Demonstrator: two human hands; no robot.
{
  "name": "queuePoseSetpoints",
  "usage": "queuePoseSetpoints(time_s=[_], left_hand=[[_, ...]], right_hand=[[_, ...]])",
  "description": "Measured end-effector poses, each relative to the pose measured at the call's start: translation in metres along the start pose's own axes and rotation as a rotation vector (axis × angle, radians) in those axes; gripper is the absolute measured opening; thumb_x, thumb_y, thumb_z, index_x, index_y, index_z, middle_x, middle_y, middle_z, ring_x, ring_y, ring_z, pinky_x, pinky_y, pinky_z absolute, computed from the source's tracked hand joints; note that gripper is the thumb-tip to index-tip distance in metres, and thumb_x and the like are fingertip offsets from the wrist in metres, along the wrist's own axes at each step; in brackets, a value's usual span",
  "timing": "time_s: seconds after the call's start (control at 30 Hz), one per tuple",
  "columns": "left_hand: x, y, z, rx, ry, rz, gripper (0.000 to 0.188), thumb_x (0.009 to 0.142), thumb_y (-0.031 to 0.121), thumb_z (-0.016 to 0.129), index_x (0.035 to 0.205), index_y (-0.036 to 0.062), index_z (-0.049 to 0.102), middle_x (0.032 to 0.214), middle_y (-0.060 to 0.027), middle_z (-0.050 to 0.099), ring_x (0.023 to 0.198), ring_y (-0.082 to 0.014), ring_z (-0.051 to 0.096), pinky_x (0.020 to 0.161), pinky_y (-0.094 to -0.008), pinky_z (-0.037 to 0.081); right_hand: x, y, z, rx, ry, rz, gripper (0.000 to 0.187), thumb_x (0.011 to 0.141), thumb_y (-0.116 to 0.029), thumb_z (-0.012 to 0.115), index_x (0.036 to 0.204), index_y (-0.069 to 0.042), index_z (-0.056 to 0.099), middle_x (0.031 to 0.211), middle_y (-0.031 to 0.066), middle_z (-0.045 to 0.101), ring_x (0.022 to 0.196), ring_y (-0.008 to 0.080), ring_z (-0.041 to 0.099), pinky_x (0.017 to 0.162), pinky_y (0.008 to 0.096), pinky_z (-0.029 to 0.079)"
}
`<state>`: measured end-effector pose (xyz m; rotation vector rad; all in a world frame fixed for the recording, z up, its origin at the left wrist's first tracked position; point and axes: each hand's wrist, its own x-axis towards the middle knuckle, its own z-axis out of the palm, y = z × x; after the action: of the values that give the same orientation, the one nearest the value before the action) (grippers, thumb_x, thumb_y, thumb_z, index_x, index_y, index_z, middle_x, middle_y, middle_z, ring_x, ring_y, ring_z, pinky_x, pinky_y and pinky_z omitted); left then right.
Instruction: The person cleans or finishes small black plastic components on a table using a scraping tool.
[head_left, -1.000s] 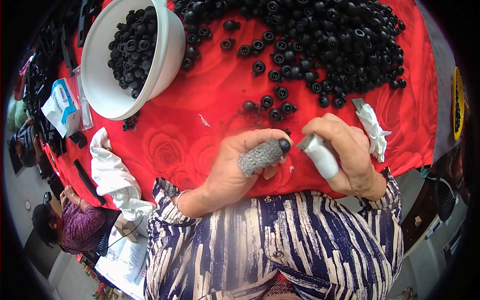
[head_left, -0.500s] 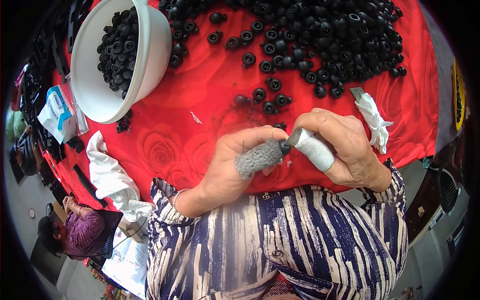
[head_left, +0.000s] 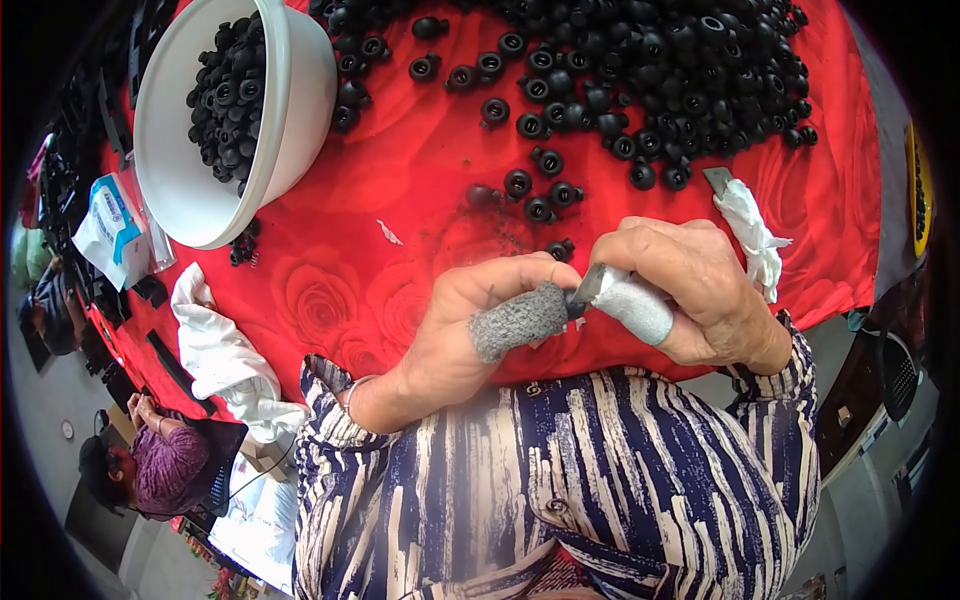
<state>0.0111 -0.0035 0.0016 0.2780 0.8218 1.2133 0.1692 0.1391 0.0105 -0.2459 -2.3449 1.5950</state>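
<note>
My left hand (head_left: 445, 325), its thumb in a grey fabric sleeve (head_left: 517, 322), pinches a small black rubber-looking part (head_left: 574, 304). Most of that part is hidden behind the thumb and fingers. Against its right side lies a short metal blade (head_left: 590, 284), gripped between the thumb and bent forefinger of my right hand (head_left: 700, 290). A white sleeve (head_left: 634, 308) covers my right thumb. Just beyond my fingertips, a loose black part (head_left: 560, 249) rests on the red cloth (head_left: 400, 190). Several more like it lie farther off.
A big heap of black parts (head_left: 690, 90) covers the far right. At far left a white tub (head_left: 300, 110) holds more. Right of my hands lies a second blade wrapped in white cloth (head_left: 752, 235); a white rag (head_left: 220, 350) lies left. Another person (head_left: 165, 465) sits at lower left.
The blade and the black part have shifted slightly toward me, still touching. Both hands keep their grip. The whole view has moved a little.
</note>
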Motion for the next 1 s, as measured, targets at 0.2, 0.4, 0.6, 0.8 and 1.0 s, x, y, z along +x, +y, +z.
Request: queuePoseSetpoints(time_s=[0.2,0.4,0.6,0.8,1.0], left_hand=[[-0.0001,0.0047,0.0027,0.015,-0.035,-0.032,0.022,0.088,0.014,0.056,0.106,0.0005,0.058,0.09,0.0022,0.055,0.077,-0.0034,0.048,0.068,-0.0181,0.039],[-0.0017,0.0092,0.0011,-0.085,-0.043,-0.171,0.024,0.088,0.017,0.056,0.107,0.0012,0.057,0.089,0.0009,0.057,0.077,-0.004,0.048,0.068,-0.0183,0.039],[-0.0015,0.0095,-0.001,-0.09,-0.036,-0.285,0.028,0.087,0.022,0.057,0.106,0.0018,0.057,0.085,0.0003,0.056,0.069,-0.005,0.046,0.063,-0.019,0.037],[-0.0004,0.0096,0.0017,-0.066,-0.022,-0.268,0.027,0.088,0.022,0.055,0.104,0.0005,0.057,0.081,-0.0007,0.055,0.067,-0.0058,0.045,0.06,-0.0195,0.036],[-0.0004,0.0091,0.001,-0.1,-0.033,-0.262,0.026,0.088,0.021,0.055,0.103,-0.0004,0.057,0.081,-0.0008,0.056,0.067,-0.006,0.045,0.06,-0.0197,0.036]], right_hand=[[0.0014,0.0028,0.0003,0.01,0.002,-0.06,0.021,0.073,-0.007,0.063,0.09,0.004,0.055,0.071,0.0102,0.055,0.057,0.0226,0.055,0.047,0.0317,0.041],[0.0034,0.0011,-0.0066,0.018,-0.117,-0.008,0.02,0.073,-0.009,0.064,0.09,0.0,0.056,0.075,0.0114,0.058,0.063,0.0266,0.059,0.051,0.0325,0.046],[0.0027,0.0059,-0.0026,0.057,-0.086,-0.06,0.022,0.069,-0.009,0.065,0.086,0.001,0.056,0.065,0.0092,0.052,0.054,0.0227,0.054,0.046,0.0322,0.04],[0.002,0.006,-0.0002,0.043,-0.062,-0.061,0.023,0.069,-0.01,0.066,0.087,0.001,0.057,0.064,0.0095,0.052,0.054,0.0238,0.054,0.048,0.0324,0.041],[0.0018,0.0041,-0.0008,0.033,-0.073,-0.047,0.021,0.07,-0.01,0.065,0.086,0.001,0.057,0.065,0.0093,0.052,0.054,0.024,0.055,0.048,0.0328,0.041]])
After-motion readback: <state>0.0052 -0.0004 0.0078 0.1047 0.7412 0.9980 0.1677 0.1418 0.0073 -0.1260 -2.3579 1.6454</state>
